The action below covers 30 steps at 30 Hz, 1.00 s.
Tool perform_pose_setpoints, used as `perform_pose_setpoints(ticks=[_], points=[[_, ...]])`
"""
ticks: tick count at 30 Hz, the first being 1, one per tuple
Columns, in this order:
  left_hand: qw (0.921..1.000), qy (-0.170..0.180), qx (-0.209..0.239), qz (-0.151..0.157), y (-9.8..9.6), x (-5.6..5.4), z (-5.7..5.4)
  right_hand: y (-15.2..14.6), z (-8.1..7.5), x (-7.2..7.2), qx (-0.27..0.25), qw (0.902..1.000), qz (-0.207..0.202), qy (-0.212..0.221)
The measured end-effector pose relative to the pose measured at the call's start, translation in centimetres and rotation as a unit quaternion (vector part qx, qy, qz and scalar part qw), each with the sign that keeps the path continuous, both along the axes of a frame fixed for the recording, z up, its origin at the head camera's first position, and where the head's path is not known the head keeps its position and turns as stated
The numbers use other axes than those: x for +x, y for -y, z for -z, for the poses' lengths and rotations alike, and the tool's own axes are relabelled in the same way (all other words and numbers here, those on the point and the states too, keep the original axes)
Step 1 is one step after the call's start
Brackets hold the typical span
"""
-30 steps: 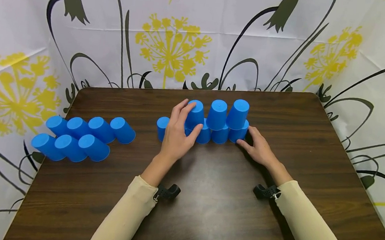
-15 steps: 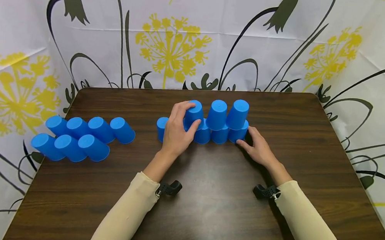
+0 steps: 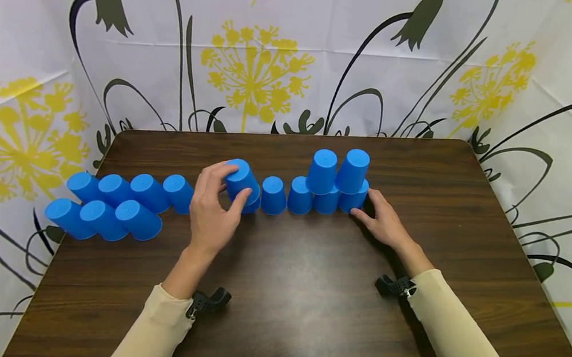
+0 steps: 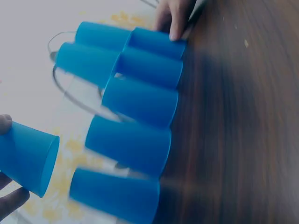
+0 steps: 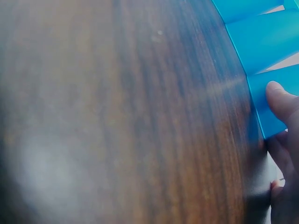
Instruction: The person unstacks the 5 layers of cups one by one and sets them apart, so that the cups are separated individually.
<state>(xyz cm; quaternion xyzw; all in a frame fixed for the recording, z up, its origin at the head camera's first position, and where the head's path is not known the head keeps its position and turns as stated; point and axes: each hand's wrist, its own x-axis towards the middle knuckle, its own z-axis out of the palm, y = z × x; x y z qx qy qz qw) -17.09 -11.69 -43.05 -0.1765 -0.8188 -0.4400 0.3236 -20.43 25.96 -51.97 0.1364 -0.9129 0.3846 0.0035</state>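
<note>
Your left hand (image 3: 212, 217) grips a tapered blue plastic cup (image 3: 239, 178) above the brown wood-grain tabletop (image 3: 305, 301), your right hand (image 3: 386, 221) clasping the bottom-row end cup (image 3: 352, 201).

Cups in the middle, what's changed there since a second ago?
The left hand has carried one cup leftward, off the upper row, leaving two there. The right hand stays on the end cup; the seven cups at left are unmoved.

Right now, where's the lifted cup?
In the head view, the lifted cup is left of centre, in the left hand, above the leftmost cup of the five-cup row.
</note>
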Motion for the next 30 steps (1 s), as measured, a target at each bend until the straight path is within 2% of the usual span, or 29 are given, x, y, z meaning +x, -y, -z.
perform_pose_setpoints(ticks=[6,10,13,16,20,25,30], points=[[0.9973,0.022,-0.012,-0.069,5.3,2.5,0.6,0.0,0.1,0.0,-0.002,1.0,0.0,-0.001],[0.9916,0.05,-0.019,-0.118,8.3,3.9,1.9,0.1,0.1,0.0,-0.004,1.0,-0.001,-0.002],[0.9859,0.077,-0.026,-0.146,9.7,4.6,3.0,0.1,0.1,0.0,-0.005,1.0,-0.002,-0.002],[0.9794,0.104,-0.049,-0.166,10.5,5.0,3.8,0.0,0.1,0.0,-0.005,1.0,-0.001,0.0],[0.9717,0.126,-0.078,-0.184,10.9,5.1,4.2,0.0,0.1,0.0,-0.002,1.0,0.0,0.002],[0.9665,0.138,-0.097,-0.193,10.9,4.9,4.2,-0.1,0.2,-0.1,-0.003,1.0,0.002,-0.001],[0.9649,0.145,-0.103,-0.193,10.9,4.7,4.4,0.0,0.3,-0.1,0.0,1.0,0.003,0.0]])
